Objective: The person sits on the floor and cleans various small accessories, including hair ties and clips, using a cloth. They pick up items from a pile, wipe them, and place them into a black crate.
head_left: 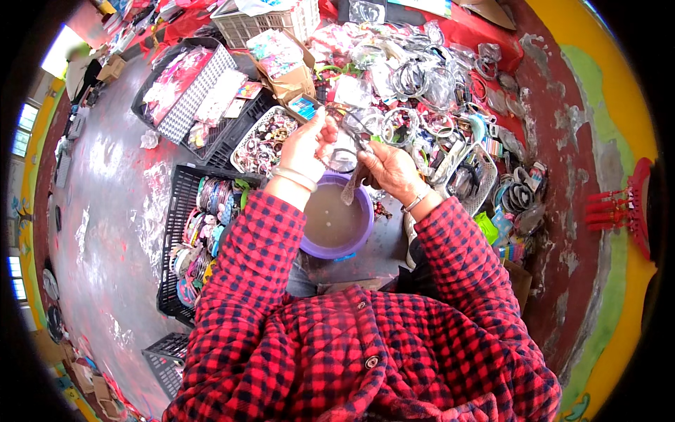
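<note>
Evidently one dark band [358,138] clamped by right fingers [380,156], left fingers [326,132] curled, hold unclear, one purple basin [326,252] nearby

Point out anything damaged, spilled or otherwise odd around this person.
The wall at right looks damaged: pale, ragged patches break its dark red paint. Bagged items lie in a loose, untidy heap beyond the purple basin, which seems to hold murky liquid. I see no clear spill.

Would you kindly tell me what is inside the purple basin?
The purple basin holds murky-looking liquid with pale specks. Its bottom is hidden by the cloudiness, and a brownish strip below the right hand covers part of the far side.
</note>
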A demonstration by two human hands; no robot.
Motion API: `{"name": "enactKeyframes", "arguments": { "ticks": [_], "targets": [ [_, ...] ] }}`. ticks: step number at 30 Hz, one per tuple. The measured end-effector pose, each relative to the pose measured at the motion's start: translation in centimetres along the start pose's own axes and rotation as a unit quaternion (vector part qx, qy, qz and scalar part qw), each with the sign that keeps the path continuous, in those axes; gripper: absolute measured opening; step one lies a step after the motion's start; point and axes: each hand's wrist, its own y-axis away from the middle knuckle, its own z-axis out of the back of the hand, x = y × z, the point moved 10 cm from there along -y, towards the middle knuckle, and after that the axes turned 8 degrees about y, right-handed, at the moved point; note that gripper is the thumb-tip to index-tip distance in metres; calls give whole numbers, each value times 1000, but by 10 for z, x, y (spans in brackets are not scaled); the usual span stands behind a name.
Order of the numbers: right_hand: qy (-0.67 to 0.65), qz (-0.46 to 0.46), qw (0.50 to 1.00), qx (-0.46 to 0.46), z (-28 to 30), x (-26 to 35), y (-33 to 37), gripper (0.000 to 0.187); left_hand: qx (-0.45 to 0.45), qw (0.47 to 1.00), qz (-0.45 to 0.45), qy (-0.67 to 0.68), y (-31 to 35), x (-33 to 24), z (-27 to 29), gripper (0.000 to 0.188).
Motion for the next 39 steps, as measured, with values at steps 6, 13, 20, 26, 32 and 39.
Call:
{"name": "enactKeyframes", "arguments": {
  "ticks": [6, 13, 20, 26, 32, 39],
  "targets": [
    [-35, -79, 996, -33, 9, -16, -1, 29, -72, 997, 19, -18, -1, 36, 14, 30],
    [84, -92, 992, 4, 1, 1, 0, 31, 50, 998, 9, -40, 0, 47, -10, 18],
    [57, -47, 997, -8, 4, 13, -3, 30, 32, 997, -30, -62, -3, 37, -6, 24],
    [115, 9, 992, 44, -2, 23, -5, 28, -2, 996, -79, -28, 2, -12, -12, 28],
    [139, 73, 988, 4, 4, 31, 0, 25, 80, 996, -12, -24, 4, -21, -15, 27],
    [191, 82, 977, -46, 4, 31, 3, 19, 55, 998, -9, 14, 9, 20, -22, 27]
  ]
}}
